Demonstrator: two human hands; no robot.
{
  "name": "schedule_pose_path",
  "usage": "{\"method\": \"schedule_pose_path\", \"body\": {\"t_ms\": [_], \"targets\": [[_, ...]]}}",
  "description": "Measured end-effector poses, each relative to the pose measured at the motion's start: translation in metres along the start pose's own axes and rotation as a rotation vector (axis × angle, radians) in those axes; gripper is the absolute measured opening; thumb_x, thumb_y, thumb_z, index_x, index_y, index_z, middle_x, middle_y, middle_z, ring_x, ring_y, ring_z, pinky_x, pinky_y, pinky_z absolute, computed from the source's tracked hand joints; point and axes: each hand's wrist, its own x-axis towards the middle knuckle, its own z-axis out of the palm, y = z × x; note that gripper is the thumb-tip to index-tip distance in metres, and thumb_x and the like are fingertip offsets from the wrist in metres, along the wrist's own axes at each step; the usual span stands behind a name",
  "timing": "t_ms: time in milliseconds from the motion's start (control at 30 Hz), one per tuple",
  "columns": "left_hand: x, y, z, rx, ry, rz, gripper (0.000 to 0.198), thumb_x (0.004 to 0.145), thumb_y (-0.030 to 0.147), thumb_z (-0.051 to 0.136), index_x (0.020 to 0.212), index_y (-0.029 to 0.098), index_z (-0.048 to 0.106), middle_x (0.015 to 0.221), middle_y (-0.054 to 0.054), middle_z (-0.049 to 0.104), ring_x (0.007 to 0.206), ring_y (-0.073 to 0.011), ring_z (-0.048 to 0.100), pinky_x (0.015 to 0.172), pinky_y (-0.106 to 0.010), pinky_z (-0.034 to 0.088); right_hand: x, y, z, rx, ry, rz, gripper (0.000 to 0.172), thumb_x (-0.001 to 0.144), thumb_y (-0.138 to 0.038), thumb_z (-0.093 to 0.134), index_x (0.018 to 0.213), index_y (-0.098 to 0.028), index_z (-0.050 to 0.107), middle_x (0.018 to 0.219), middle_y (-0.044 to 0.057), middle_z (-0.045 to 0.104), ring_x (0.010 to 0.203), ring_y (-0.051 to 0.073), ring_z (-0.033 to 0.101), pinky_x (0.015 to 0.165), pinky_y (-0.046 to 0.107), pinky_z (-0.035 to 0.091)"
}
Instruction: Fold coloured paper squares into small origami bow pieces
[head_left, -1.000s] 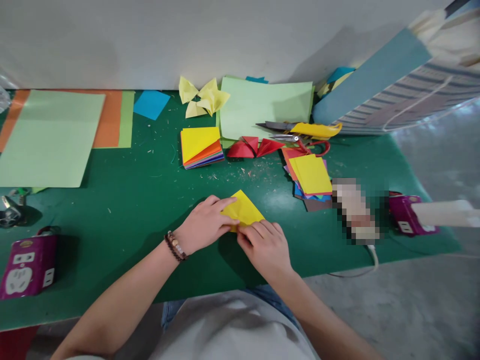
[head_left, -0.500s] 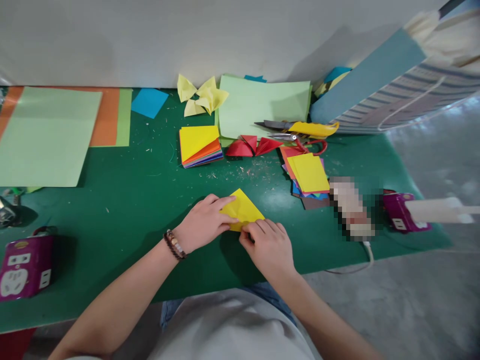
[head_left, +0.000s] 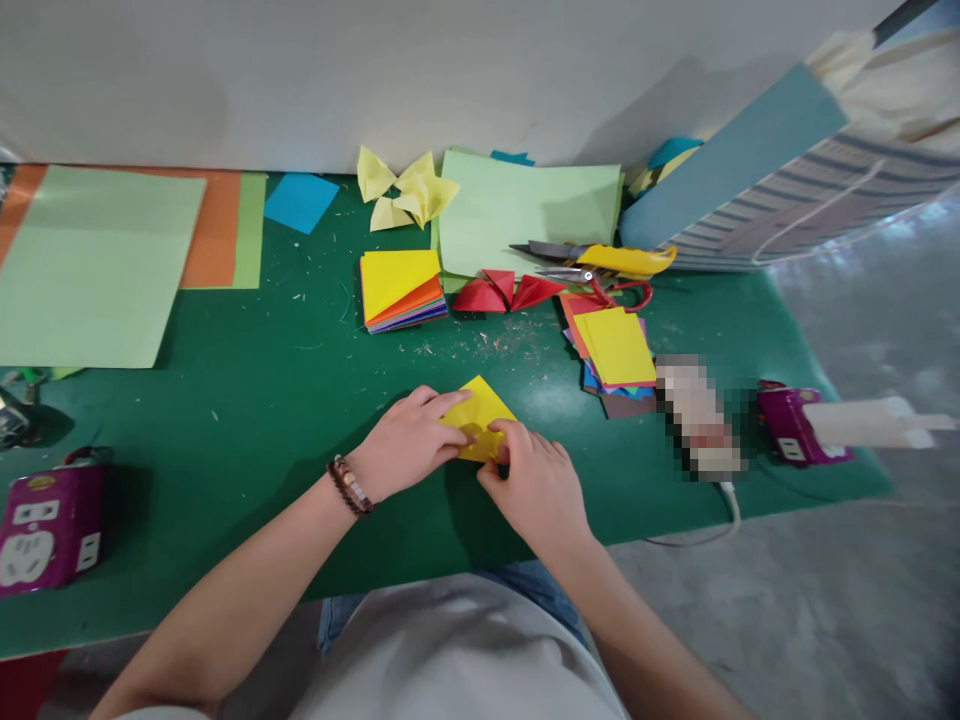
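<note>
A sheet of yellow paper (head_left: 482, 406) lies on the green table in front of me, one corner pointing away. My left hand (head_left: 405, 445) holds it down from the left, with fingertips pressed on its surface. At the paper's lower right edge, my right hand (head_left: 536, 480) is closed, thumb and curled index finger on the paper. The right fingers hide that corner, so I cannot tell how the edge there is folded.
Beyond my hands are a stack of coloured paper (head_left: 401, 275), red folded pieces (head_left: 484, 295) and pale yellow folded pieces (head_left: 409, 190). Yellow-handled cutters (head_left: 622, 260) and red-handled scissors (head_left: 634, 295) lie near another paper pile (head_left: 619, 345). Purple power sockets (head_left: 52, 525) stand at left.
My right index finger has moved left and inward over the yellow paper, covering more of its right side. The left hand stays pressed in place.
</note>
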Motion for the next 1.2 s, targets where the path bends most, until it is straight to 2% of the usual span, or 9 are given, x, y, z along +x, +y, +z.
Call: {"method": "schedule_pose_path", "body": {"t_ms": [167,367,533,600,767,933,1067,1200], "targets": [[0.0,0.001,0.001,-0.003,-0.013,-0.019,0.02,0.091,0.031,0.057,0.103,0.028,0.073,0.141,-0.003,0.049,0.105,-0.0209,0.048,0.095,-0.036,0.043,-0.001,0.008,-0.001,0.112,0.01,-0.026,0.032,0.077,-0.013,0.05,0.108,-0.018,0.05,0.067,-0.001,0.06,0.064,0.019,0.059,0.064,0.031,0.037],[0.0,0.0,0.002,0.001,-0.003,-0.014,0.02,0.091,0.03,0.057,0.103,0.028,0.073,0.141,-0.004,0.048,0.107,-0.0212,0.046,0.097,-0.035,0.042,-0.002,0.018,0.0,0.052,0.026,-0.168,0.024,0.081,-0.013,0.049,0.104,-0.018,0.054,0.069,0.001,0.06,0.067,0.02,0.059,0.065,0.032,0.04],[0.0,0.0,0.003,0.013,-0.007,-0.02,0.022,0.092,0.033,0.055,0.105,0.03,0.072,0.142,-0.003,0.048,0.105,-0.0209,0.047,0.095,-0.036,0.043,0.0,0.024,-0.007,0.332,-0.08,-0.055,0.029,0.081,-0.017,0.051,0.11,-0.02,0.05,0.074,0.0,0.063,0.065,0.017,0.06,0.061,0.028,0.046],[0.0,0.001,0.003,0.012,-0.009,-0.019,0.022,0.092,0.033,0.055,0.105,0.03,0.072,0.142,-0.003,0.048,0.104,-0.0204,0.047,0.095,-0.036,0.042,0.0,0.024,-0.009,0.372,-0.111,-0.034,0.03,0.082,-0.018,0.049,0.112,-0.02,0.049,0.076,0.0,0.063,0.066,0.017,0.062,0.06,0.028,0.047],[0.0,0.002,0.001,-0.001,-0.016,-0.034,0.022,0.092,0.035,0.054,0.104,0.03,0.072,0.141,-0.002,0.048,0.108,-0.021,0.046,0.096,-0.036,0.042,-0.001,0.022,-0.012,0.22,-0.142,-0.102,0.027,0.086,-0.017,0.046,0.113,-0.019,0.049,0.079,0.004,0.066,0.07,0.02,0.064,0.061,0.031,0.047],[0.0,0.001,0.002,-0.01,-0.014,-0.029,0.022,0.092,0.033,0.054,0.104,0.031,0.073,0.142,-0.001,0.047,0.104,-0.0203,0.046,0.097,-0.037,0.042,0.001,0.023,-0.015,0.202,-0.18,-0.006,0.031,0.084,-0.018,0.048,0.115,-0.021,0.049,0.073,0.0,0.067,0.06,0.019,0.064,0.051,0.028,0.041],[0.0,0.0,0.005,-0.01,-0.005,-0.029,0.025,0.094,0.036,0.05,0.104,0.03,0.073,0.142,-0.001,0.047,0.103,-0.0198,0.046,0.096,-0.037,0.042,0.004,0.022,-0.015,0.261,-0.197,0.022,0.033,0.085,-0.02,0.05,0.118,-0.022,0.048,0.07,-0.002,0.066,0.056,0.017,0.062,0.049,0.027,0.039],[0.0,0.0,0.005,0.005,-0.018,-0.032,0.024,0.094,0.036,0.051,0.105,0.031,0.072,0.143,-0.001,0.047,0.105,-0.02,0.046,0.096,-0.037,0.041,0.004,0.025,-0.014,0.199,-0.146,0.019,0.029,0.086,-0.025,0.052,0.114,-0.022,0.05,0.079,0.001,0.065,0.065,0.019,0.064,0.051,0.028,0.041]]}}
